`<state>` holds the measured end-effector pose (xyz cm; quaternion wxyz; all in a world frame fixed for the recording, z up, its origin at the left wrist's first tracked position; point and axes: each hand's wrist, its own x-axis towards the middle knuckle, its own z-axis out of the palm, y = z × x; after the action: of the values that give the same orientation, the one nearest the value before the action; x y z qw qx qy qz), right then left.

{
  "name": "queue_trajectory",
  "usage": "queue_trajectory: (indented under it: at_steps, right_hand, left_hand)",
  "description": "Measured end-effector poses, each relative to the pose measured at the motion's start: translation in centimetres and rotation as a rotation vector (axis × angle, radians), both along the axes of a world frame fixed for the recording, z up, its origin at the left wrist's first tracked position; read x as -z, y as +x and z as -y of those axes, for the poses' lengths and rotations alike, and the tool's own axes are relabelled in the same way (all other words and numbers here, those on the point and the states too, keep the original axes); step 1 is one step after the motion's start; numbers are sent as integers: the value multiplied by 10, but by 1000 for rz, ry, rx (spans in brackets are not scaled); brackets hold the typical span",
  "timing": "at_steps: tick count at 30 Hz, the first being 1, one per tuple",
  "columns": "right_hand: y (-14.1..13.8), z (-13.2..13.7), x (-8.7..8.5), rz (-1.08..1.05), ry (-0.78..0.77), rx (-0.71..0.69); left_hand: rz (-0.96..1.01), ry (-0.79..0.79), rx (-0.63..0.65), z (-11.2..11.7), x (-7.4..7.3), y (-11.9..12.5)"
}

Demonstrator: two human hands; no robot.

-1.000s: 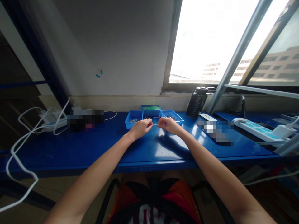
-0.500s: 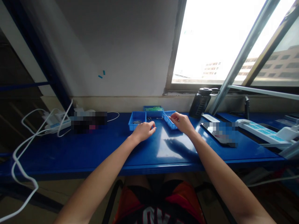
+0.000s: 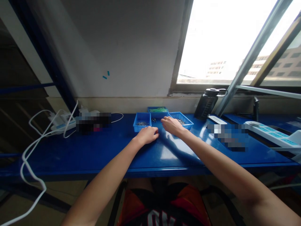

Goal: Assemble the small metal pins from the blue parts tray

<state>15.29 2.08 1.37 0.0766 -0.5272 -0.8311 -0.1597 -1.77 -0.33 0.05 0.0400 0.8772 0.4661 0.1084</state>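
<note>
My left hand (image 3: 147, 135) rests on the blue tabletop, just in front of the left blue bin (image 3: 142, 128). Its thumb and fingers are loosely bent and apart, with nothing visible between them. Short metal screw-like pieces (image 3: 141, 123) lie in that bin. My right hand (image 3: 172, 126) hovers at the near left side of the right blue bin (image 3: 188, 126), fingers closed together; whatever they pinch is hidden. More slim metal pieces (image 3: 180, 121) show in the right bin, partly behind the hand. A few small metal pieces (image 3: 154, 120) lie loose between the bins.
Behind stands a third blue bin (image 3: 150, 109) holding green items (image 3: 158, 110). To the right are a black bottle (image 3: 207, 103), a blurred-out flat object and a white power strip (image 3: 270, 133). White cables (image 3: 25, 157) trail off the left side.
My right hand has moved left, from over the right bin to its near left side, uncovering metal pieces inside. The view has shifted slightly; my left hand stays by the left bin.
</note>
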Motion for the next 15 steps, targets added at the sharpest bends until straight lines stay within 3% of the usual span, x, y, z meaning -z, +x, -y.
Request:
queue_trajectory:
  at_steps: [5,10,15]
  right_hand:
    - [-26,-32,9,47,-75,166]
    - [-30,-50,11,51,-110,172]
    - [-29,-44,12,43,-100,114]
  left_hand:
    - [46,-6,7,0,0,0]
    - [51,-13,13,1,0,0]
    - [44,-16,18,0,0,0]
